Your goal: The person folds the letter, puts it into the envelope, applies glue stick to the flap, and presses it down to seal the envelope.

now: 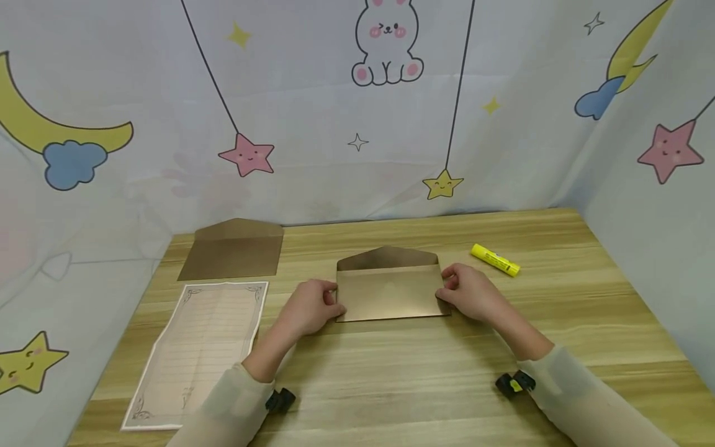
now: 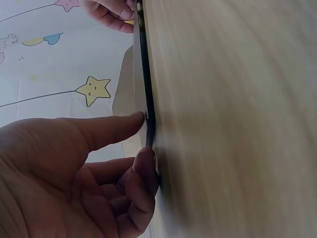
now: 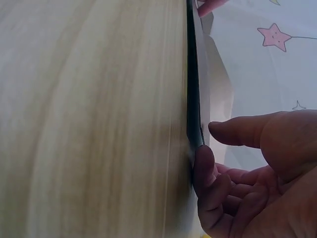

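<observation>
A gold-brown envelope (image 1: 389,293) lies in the middle of the wooden table, its pointed flap raised away from me. My left hand (image 1: 313,305) pinches its left edge between thumb and fingers; in the left wrist view the thumb of that hand (image 2: 74,168) is on the upper face and a fingertip is under the edge. At the opposite end my right hand (image 1: 471,292) pinches the right edge the same way, thumb above and finger beneath, as the right wrist view shows for the hand (image 3: 257,168). Both wrist views show a dark gap under the envelope's near edge.
To the left lies a second brown envelope (image 1: 231,256) with its flap open. Nearer me is a lined, bordered sheet of letter paper (image 1: 201,347), partly behind my left forearm. A yellow glue stick (image 1: 495,260) lies beyond my right hand. A printed curtain (image 1: 313,112) borders the table.
</observation>
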### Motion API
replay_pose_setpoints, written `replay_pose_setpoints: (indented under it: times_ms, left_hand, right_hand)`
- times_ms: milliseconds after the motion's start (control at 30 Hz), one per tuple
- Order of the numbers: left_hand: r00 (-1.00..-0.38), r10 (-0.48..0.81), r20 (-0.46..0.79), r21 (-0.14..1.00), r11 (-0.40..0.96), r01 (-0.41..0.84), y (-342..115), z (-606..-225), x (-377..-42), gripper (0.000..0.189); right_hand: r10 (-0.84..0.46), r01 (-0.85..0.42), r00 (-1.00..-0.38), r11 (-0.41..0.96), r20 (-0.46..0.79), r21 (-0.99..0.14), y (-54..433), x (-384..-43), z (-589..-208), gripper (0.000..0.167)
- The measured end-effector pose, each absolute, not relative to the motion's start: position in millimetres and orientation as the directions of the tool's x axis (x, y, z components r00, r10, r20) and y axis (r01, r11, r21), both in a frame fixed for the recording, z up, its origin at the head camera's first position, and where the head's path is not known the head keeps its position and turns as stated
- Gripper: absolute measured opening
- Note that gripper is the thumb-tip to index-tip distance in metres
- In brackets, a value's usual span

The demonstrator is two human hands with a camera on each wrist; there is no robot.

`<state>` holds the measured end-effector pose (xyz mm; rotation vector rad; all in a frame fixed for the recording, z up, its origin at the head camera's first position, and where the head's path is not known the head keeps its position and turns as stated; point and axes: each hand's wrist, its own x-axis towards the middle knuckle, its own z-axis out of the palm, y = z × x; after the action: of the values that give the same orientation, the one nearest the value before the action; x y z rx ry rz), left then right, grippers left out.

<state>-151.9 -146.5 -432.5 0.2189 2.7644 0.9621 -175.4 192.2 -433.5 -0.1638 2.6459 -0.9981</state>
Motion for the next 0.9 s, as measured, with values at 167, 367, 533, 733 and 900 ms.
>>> replay_pose_setpoints:
  times_ms: [167,367,533,733,900]
  left_hand:
    - [-0.971,0.202,-0.125,0.563,0.821,0.098,-144.9,-433.1,-150.3,0.051]
    - [-0.977,0.182,-0.113,0.572,0.816,0.086,-146.5,-430.2,-147.7,0.057]
    - [-0.985,0.139,-0.103,0.595,0.802,0.051,-149.1,-425.1,-147.3,0.058]
    - [-0.991,0.137,-0.009,0.632,0.769,0.1,-150.6,-420.1,-147.1,0.06]
    - [-0.979,0.175,0.106,0.599,0.774,0.203,-149.1,-417.6,-147.0,0.064]
  right_hand:
    - [-0.221,-0.018,-0.946,0.768,-0.239,-0.64,191.8,-175.7,-433.0,0.043]
    - [-0.215,-0.029,-0.952,0.771,-0.218,-0.636,198.3,-176.1,-430.8,0.042]
    - [-0.162,-0.047,-0.979,0.776,-0.127,-0.629,213.3,-178.2,-421.3,0.043]
    - [-0.091,-0.042,-0.994,0.803,-0.053,-0.595,235.5,-184.5,-411.6,0.052]
    - [-0.038,-0.041,-0.999,0.853,0.016,-0.52,251.8,-189.8,-411.3,0.055]
